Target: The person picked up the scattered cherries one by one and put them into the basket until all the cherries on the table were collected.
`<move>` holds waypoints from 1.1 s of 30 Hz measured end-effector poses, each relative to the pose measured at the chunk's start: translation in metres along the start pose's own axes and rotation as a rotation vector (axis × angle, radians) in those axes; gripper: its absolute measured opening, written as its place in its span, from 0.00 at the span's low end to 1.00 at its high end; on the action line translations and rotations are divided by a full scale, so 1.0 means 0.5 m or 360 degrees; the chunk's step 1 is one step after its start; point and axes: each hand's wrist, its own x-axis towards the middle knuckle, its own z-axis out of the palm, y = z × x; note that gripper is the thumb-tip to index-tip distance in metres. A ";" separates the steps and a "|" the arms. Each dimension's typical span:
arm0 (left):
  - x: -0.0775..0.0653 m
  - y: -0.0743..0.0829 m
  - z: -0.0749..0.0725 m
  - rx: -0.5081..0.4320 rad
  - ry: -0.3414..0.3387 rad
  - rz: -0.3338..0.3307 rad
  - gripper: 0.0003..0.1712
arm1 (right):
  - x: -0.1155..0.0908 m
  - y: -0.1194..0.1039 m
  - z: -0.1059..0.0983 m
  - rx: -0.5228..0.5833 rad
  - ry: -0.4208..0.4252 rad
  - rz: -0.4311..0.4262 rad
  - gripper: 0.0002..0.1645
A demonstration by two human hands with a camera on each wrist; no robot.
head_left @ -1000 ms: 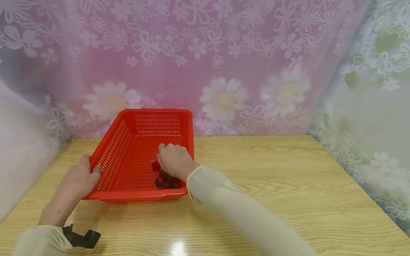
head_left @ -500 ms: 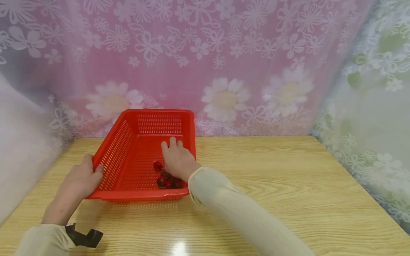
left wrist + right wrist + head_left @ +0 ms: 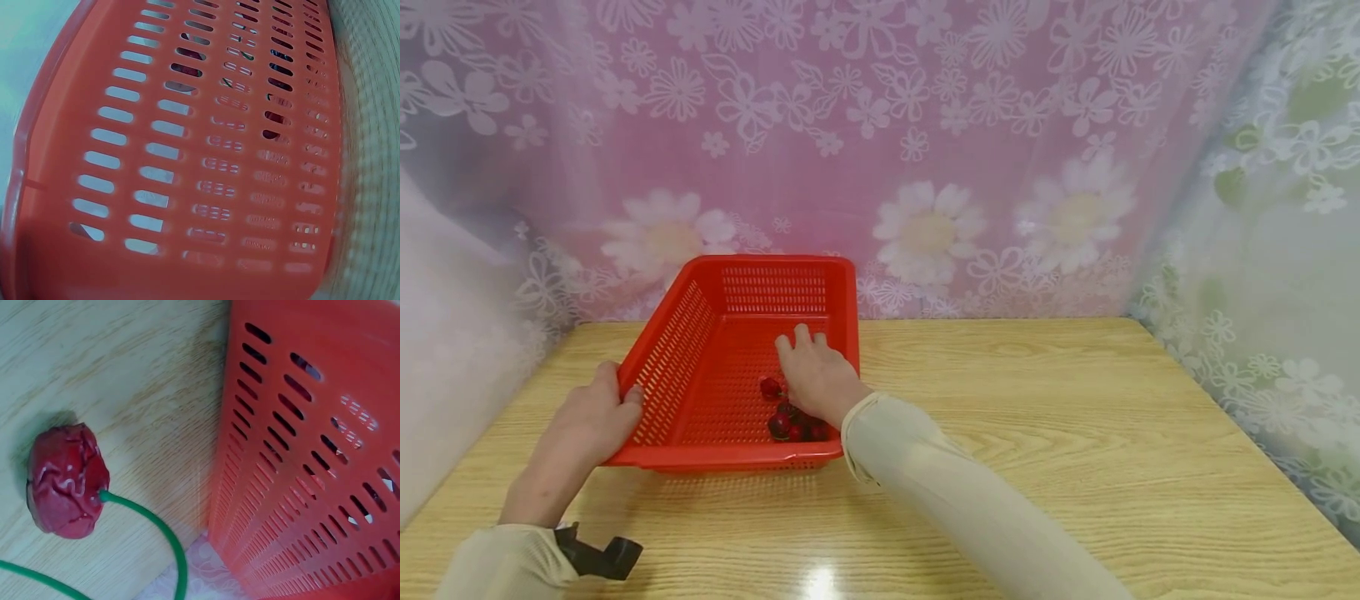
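My left hand (image 3: 583,421) grips the left rim of a red plastic basket (image 3: 741,457), thumb on the inner side. Inside, my right hand (image 3: 816,375) reaches low over the right half, back of the hand up, fingers pointing away; its fingertips and anything beneath them are hidden. Several dark red, round fruits (image 3: 780,427) lie near the front right corner, partly under that hand. One more red fruit (image 3: 770,387) lies left of the wrist. In the right wrist view a wrinkled red fruit (image 3: 67,481) with a green stem (image 3: 164,525) appears beside slotted red plastic.
The basket's slotted side wall (image 3: 156,150) fills most of the left wrist view. A wood-grain table (image 3: 1037,433) extends right to a floral curtain (image 3: 1300,250); a pink floral curtain (image 3: 925,125) hangs behind. A black strap mount (image 3: 598,557) sits on the left wrist.
My right hand's fingers have loosened from a tighter curl and spread forward. The basket and left hand keep their place; over the last half second almost nothing moves.
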 end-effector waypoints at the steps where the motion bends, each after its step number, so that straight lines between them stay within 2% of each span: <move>1: 0.000 0.000 0.001 0.0002 0.0002 -0.0001 0.24 | 0.000 0.000 0.000 -0.0003 0.0001 -0.0003 0.24; 14: -0.001 0.003 0.001 -0.0022 -0.0014 -0.0019 0.25 | 0.002 0.002 -0.001 -0.0034 -0.0062 -0.0071 0.23; 18: 0.001 0.000 0.002 -0.0008 0.0004 -0.0005 0.24 | 0.003 0.003 -0.002 -0.0022 -0.0011 -0.0106 0.20; 22: 0.003 0.001 0.004 0.0004 0.0008 0.0013 0.24 | -0.001 0.010 -0.002 0.0040 0.0161 -0.0153 0.12; 27: 0.004 0.000 0.007 0.0004 -0.0012 0.0016 0.25 | -0.018 0.022 -0.005 0.0309 0.0547 -0.0206 0.03; 30: 0.004 -0.004 0.007 0.0006 -0.0006 0.0026 0.25 | -0.038 0.029 -0.005 0.0540 0.0744 -0.0175 0.02; 33: 0.004 -0.010 0.007 0.0021 0.0009 0.0046 0.25 | -0.058 0.034 -0.002 0.0666 0.0859 -0.0063 0.03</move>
